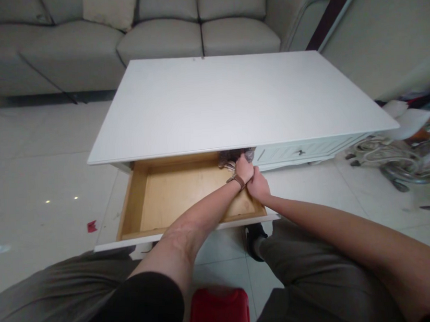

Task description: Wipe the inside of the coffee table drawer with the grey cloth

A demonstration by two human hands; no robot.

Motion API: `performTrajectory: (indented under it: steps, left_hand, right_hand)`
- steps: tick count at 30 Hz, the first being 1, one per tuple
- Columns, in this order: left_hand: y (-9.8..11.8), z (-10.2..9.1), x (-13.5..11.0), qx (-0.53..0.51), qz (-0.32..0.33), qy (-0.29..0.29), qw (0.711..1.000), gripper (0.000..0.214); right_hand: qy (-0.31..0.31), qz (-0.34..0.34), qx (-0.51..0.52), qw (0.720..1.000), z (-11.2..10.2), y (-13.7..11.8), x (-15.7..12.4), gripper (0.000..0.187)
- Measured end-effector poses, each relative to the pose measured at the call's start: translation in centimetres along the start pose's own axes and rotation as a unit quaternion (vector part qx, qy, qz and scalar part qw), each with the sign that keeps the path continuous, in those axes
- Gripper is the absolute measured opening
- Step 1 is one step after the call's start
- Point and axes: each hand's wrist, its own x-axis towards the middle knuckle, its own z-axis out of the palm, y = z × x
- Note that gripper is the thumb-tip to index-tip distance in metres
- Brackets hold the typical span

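A wooden drawer (181, 196) is pulled out from the left side of a white coffee table (233, 102). My left hand (244, 168), with a brown-strapped watch on its wrist, reaches into the drawer's back right corner. Its fingers look curled, and what they hold is hidden. Right beside it lies a dark, crinkled bundle (226, 157), partly under the tabletop, with some thin light pieces at its edge; its kind cannot be made out. My right hand (258, 185) is closed over the drawer's right side wall, touching my left hand.
A second drawer front with a small knob (300, 152) is closed on the right. Behind the table stands a grey sofa (161, 39). A red stool-like object (219, 310) is between my legs. Coiled hoses or cables (384, 157) lie at right, a red scrap (92, 226) at left.
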Motion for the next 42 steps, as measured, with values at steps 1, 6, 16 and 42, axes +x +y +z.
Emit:
performTrajectory:
  steps: [1,6,16,42]
  left_hand:
    - [0.2,0.0,-0.2,0.004,0.01,-0.002,1.0,0.041]
    - [-1.6,-3.1,-0.8,0.039,0.037,0.009,0.999,0.065]
    - [-8.5,-14.4,-2.1,0.245,0.041,0.046,0.968,0.067]
    - [-6.6,-8.5,-0.1,-0.04,0.028,-0.004,0.999,0.036]
  right_hand:
    - [0.001,-0.003,-0.001,1.0,0.0,0.0,0.0,0.03]
    - [-0.006,0.001,-0.017,1.0,0.1,0.2,0.1,0.04]
    - [-0.004,-0.006,-0.02,1.0,-0.1,0.0,0.5,0.044]
    - [0.009,0.005,0.005,1.0,0.0,-0.2,1.2,0.033]
